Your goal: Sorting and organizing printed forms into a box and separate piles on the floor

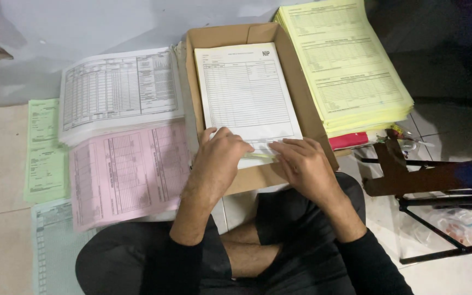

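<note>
While squaring the white forms [245, 93] in the box [203, 38], keep left hand [220, 158] and right hand [303, 164] curled flat on the near edge, pinching nothing; press evenly.

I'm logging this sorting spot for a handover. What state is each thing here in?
Cardboard box: open, on the floor.
White forms: stacked flat inside the box.
Left hand: fingers curled on the stack's near edge.
Right hand: resting on the same edge.
Yellow forms: thick pile, right of the box.
Pink forms: flat on the floor.
White sheets: piled, left of the box.
Green forms: flat, far left.
</note>
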